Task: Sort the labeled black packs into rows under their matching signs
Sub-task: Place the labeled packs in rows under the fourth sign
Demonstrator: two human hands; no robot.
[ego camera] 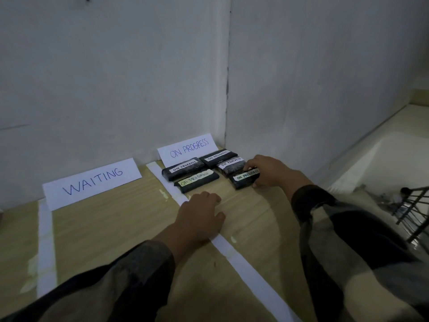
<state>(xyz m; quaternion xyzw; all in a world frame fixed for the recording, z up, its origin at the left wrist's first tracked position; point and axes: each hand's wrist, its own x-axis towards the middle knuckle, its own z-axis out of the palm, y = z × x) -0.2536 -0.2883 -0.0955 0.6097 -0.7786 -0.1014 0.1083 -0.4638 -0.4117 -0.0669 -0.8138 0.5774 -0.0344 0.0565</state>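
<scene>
Several black packs with "ON PROGRESS" labels lie on the wooden table [116, 228] below the white "ON PROGRESS" sign [188, 148]. My right hand [267, 170] grips the front right pack [243, 180], fingers curled over its right end as it lies on the table. Behind it are two more packs [229, 166] [218, 156]. Two others lie to the left, a white-labeled one [183, 169] and a yellow-labeled one [197, 182]. My left hand [199, 217] rests on the table on the white tape strip [243, 263], fingers loosely curled, holding nothing. No packs lie by the "WAITING" sign [92, 182].
White walls meet in a corner right behind the signs. A second tape strip [45, 247] runs down the table's left side. The table's right edge drops off to a pale floor and a dark metal rack [413, 212].
</scene>
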